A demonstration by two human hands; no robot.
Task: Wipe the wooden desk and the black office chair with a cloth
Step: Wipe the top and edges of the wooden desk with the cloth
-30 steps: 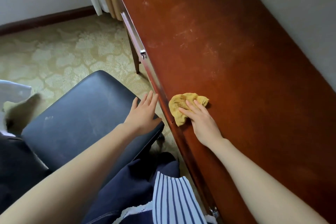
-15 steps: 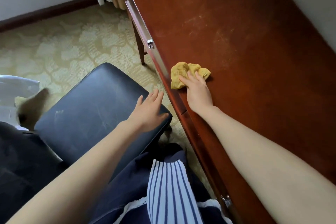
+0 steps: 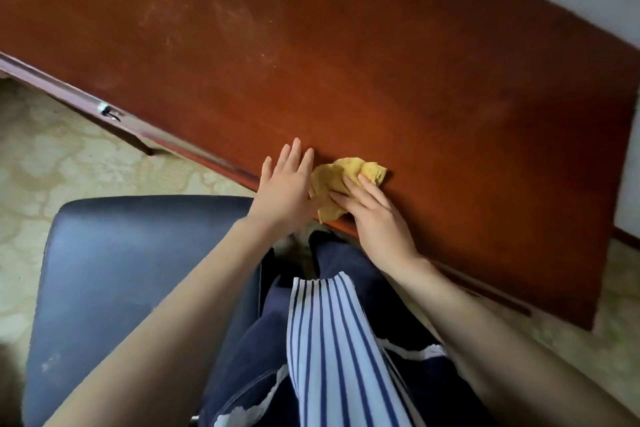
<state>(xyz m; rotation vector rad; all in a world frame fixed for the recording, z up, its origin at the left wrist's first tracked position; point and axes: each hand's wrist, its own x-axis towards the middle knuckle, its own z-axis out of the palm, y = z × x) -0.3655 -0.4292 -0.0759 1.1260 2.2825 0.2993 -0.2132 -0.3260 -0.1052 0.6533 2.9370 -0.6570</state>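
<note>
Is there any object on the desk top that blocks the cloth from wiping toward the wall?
Nothing visible does. The desk beyond the cloth shows only pale smudges. The left hand lies flat beside the cloth, on its left, at the near edge; the right hand presses on the cloth.
</note>
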